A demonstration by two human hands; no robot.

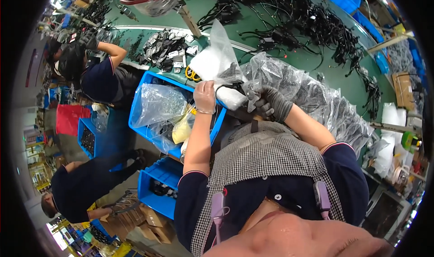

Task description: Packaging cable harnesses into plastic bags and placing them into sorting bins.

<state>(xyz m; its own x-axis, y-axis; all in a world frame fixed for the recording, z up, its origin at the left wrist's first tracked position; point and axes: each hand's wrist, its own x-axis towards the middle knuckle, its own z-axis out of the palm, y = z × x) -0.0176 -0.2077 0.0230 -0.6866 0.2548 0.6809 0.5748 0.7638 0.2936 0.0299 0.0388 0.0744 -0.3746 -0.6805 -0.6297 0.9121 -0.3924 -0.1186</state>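
Observation:
My left hand (205,97), in a thin pale glove, is closed at the near edge of a stack of white plastic bags (205,63); what its fingers hold is hidden. My right hand (274,104), in a dark grey glove, pinches a crumpled clear plastic bag (253,91). Between the two hands a black cable (235,87) shows above a white wrapped bundle (231,98). Yellow-handled scissors (192,73) lie just beyond my left hand. To the right of my right hand runs a long row of filled clear bags (307,92) with dark contents.
A blue bin (143,83) with plastic bags stands left of my left arm, above another blue bin (156,203). Small black and white devices (167,51) are heaped on the green table (226,29); black cables (312,24) spread at the back. Two people work at the left.

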